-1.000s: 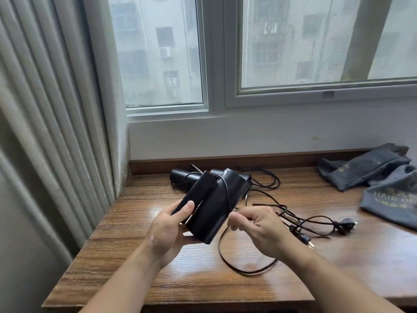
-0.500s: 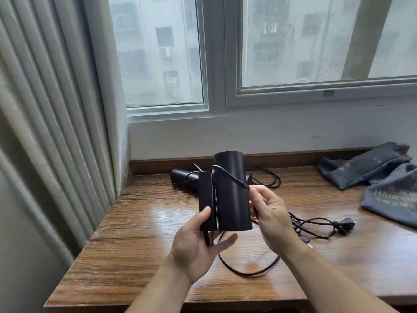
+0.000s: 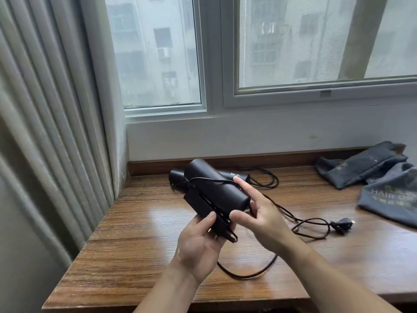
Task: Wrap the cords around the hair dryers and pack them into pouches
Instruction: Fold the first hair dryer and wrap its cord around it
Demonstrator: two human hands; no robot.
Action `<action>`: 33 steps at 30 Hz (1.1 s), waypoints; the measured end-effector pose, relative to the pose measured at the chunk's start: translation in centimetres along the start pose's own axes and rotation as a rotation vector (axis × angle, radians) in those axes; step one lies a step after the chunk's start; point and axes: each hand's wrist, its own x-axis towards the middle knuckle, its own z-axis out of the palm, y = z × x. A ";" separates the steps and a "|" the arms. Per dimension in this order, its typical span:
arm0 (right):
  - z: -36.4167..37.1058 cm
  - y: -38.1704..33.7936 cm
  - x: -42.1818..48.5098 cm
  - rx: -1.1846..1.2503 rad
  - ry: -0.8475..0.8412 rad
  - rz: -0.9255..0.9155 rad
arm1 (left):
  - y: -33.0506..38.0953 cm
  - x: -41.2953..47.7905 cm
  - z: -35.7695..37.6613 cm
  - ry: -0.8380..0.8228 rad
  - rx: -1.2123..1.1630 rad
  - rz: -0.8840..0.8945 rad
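A wooden table (image 3: 140, 256) stands under a window (image 3: 316, 41), with a pleated curtain (image 3: 45, 132) hanging at its nine o'clock side. Over the table's middle, the left hand (image 3: 200, 242) presses its thumb (image 3: 208, 219) on the folded handle of a black hair dryer (image 3: 216, 190). Its other fingers curl beneath, gripping the dryer with the barrel tilted toward eleven o'clock. The right hand (image 3: 264, 213), at three o'clock of the dryer, lays a straight forefinger (image 3: 242, 188) on a strand of the cord (image 3: 246, 276) that crosses the barrel, thumb stretched toward the handle. Whether its remaining fingers pinch the cord cannot be told. Several turns of cord run along the handle. The slack drops to the table, loops at six o'clock and trails toward three o'clock to the plug (image 3: 340, 223). A second hair dryer (image 3: 177, 177) lies on the table at twelve o'clock, behind the held one, its own cord looped beside it. Two grey pouches (image 3: 361, 168) lie overlapping at two o'clock.
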 end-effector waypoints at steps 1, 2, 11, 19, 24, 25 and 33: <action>0.5 -0.1 0.0 0.007 0.032 -0.011 | -0.2 0.0 0.2 0.000 0.009 0.008; 0.9 -0.2 0.0 0.024 0.078 -0.021 | -0.3 -0.1 0.3 -0.004 0.018 0.015; -1.2 0.0 -0.3 0.136 0.030 -0.055 | 5.1 0.8 -2.6 -0.056 0.389 0.165; -3.1 -0.8 0.6 0.094 -0.251 -0.031 | 9.4 1.0 -1.7 -0.172 1.043 0.139; -4.4 -1.1 1.3 0.044 -0.335 -0.006 | 8.5 0.7 -1.9 -0.124 0.995 0.218; -4.6 -1.1 1.4 0.062 -0.316 -0.012 | 8.5 0.5 -1.9 -0.120 0.984 0.221; -5.8 -0.8 4.3 0.092 -0.207 -0.063 | 9.1 -0.8 -2.1 -0.191 1.017 0.195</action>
